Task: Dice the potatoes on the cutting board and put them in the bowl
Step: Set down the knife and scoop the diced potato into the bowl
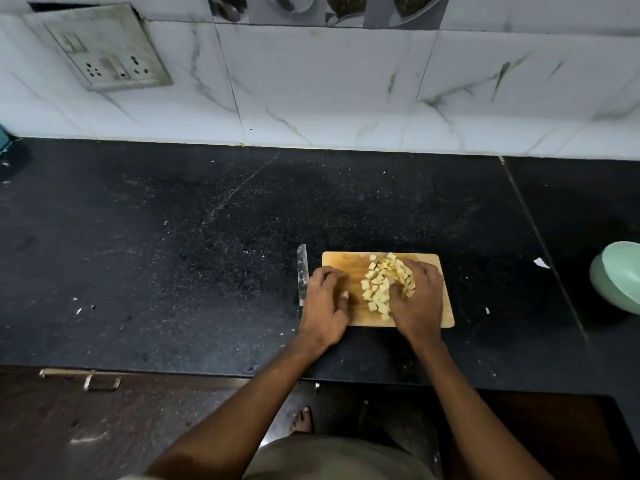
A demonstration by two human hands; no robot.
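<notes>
Right hand (417, 299) cups the potato cubes (379, 289) on the board (446, 306), left hand (323, 303) rests loosely curled beside them, over the knife (302, 268).

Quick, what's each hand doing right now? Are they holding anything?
Left hand: fingers curled, resting at the cutting board's left edge; whether it grips anything cannot be told.
Right hand: cupped around the diced potatoes, gathering them.
</notes>
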